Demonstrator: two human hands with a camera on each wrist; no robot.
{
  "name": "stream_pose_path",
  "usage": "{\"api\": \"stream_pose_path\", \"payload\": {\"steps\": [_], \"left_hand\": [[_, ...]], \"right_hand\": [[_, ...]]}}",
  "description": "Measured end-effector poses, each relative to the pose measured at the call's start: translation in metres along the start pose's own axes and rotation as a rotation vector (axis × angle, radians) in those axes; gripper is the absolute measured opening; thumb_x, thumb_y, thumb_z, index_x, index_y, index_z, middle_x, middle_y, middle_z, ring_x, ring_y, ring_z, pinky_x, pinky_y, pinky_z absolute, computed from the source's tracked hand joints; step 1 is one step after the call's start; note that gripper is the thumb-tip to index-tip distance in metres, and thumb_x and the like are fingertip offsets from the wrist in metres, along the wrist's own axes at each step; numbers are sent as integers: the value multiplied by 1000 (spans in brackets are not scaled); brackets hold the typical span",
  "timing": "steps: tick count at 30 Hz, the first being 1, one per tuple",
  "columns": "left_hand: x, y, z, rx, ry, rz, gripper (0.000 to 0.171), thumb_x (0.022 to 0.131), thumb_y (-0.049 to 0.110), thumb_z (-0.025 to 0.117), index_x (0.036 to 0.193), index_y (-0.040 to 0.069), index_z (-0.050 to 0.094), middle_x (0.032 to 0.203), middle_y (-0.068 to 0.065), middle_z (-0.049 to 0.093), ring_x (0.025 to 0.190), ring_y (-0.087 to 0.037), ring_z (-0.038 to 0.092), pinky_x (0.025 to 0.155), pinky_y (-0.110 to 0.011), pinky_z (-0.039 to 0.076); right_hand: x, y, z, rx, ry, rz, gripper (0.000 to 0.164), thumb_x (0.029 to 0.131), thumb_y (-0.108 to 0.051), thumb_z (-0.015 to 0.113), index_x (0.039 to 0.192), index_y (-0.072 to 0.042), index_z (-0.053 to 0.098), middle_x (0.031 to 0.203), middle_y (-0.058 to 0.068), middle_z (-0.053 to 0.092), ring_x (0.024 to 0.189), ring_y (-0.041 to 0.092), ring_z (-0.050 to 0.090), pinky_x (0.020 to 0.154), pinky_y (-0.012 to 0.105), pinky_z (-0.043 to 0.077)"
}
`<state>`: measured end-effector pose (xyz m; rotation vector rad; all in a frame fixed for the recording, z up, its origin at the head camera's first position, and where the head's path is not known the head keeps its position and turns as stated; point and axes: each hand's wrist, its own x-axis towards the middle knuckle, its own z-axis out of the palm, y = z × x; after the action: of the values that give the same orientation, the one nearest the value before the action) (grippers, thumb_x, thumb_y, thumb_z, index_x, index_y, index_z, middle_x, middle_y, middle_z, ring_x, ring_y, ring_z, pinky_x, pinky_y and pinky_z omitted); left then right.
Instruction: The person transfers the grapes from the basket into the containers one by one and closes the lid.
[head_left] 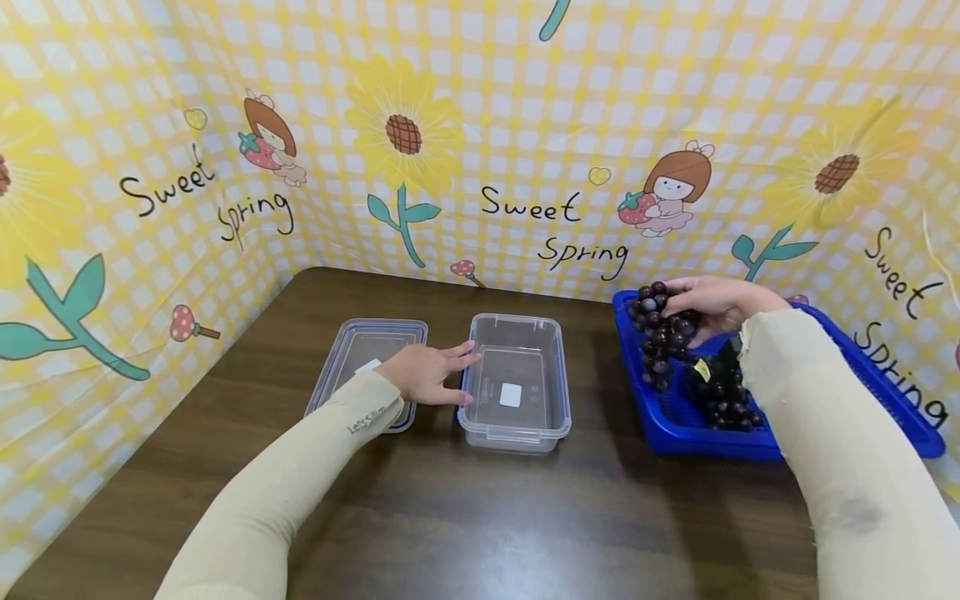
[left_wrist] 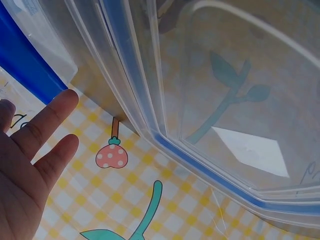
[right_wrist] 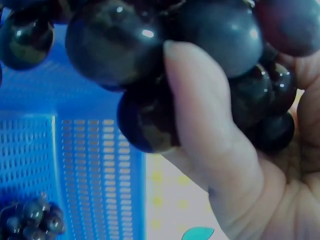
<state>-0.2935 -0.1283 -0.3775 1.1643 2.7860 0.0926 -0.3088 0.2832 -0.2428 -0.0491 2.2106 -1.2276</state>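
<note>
My right hand (head_left: 716, 307) grips a bunch of dark grapes (head_left: 660, 337) above the left side of a blue basket (head_left: 712, 447). In the right wrist view the thumb (right_wrist: 200, 95) presses across the large round grapes. More grapes (head_left: 731, 408) lie inside the basket. My left hand (head_left: 427, 372) has its fingers stretched out, tips at the left rim of a clear plastic container (head_left: 517, 433). That container stands uncovered, with a white label on its floor. Partly behind the left hand and sleeve lies a clear lid (head_left: 348, 354) with a blue seal.
A dark wooden table (head_left: 450, 525) carries everything. Yellow checked cloth (head_left: 487, 167) with printed flowers walls in the back and sides. Near the held bunch, a small yellow tag (head_left: 702, 369) shows. The basket's raised edge reaches the right-hand cloth.
</note>
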Motion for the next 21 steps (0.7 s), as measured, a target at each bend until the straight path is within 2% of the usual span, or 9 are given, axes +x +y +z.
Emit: {"api": "stream_pose_path", "payload": {"steps": [7,10,12,15,17,21], "left_hand": [[-1,0,0,26,-10,-13,75,92,59,46,150,13,34,154,-8,28,41,-9,26,42,-24,23],[-3,0,2,24,-4,-7,75,93,57,46,151,11,32,155,-9,26,45,-13,36,42,-25,26],[-4,0,3,24,-1,-5,76,94,56,46,151,11,29,156,-9,24,56,-18,50,44,-25,31],[-5,0,6,22,8,3,76,95,55,45,152,9,26,157,-11,22,85,-30,63,52,-30,42],[-5,0,8,31,8,1,77,95,55,44,152,9,25,157,-11,20,103,-35,61,62,-34,50],[-5,2,9,54,7,-9,77,95,56,43,152,8,24,158,-11,19,115,-38,55,81,-44,51]], "right_hand": [[8,-24,17,-7,-41,-15,66,94,-11,49,152,-6,17,125,18,45,81,20,60,62,34,55],[12,-32,26,-9,-47,-34,64,95,-10,49,151,-6,20,121,18,47,83,20,60,60,33,55],[15,-37,32,-9,-51,-48,63,95,-9,48,151,-6,20,121,18,48,85,20,59,60,33,55],[20,-44,43,3,-58,-66,62,95,-9,47,151,-7,21,126,20,45,89,22,58,61,33,55],[24,-48,51,10,-56,-74,61,95,-9,47,151,-8,23,131,22,42,92,24,57,61,32,55],[36,-51,69,27,-51,-90,61,94,-6,49,151,-8,26,139,25,37,96,29,55,62,35,55]]}}
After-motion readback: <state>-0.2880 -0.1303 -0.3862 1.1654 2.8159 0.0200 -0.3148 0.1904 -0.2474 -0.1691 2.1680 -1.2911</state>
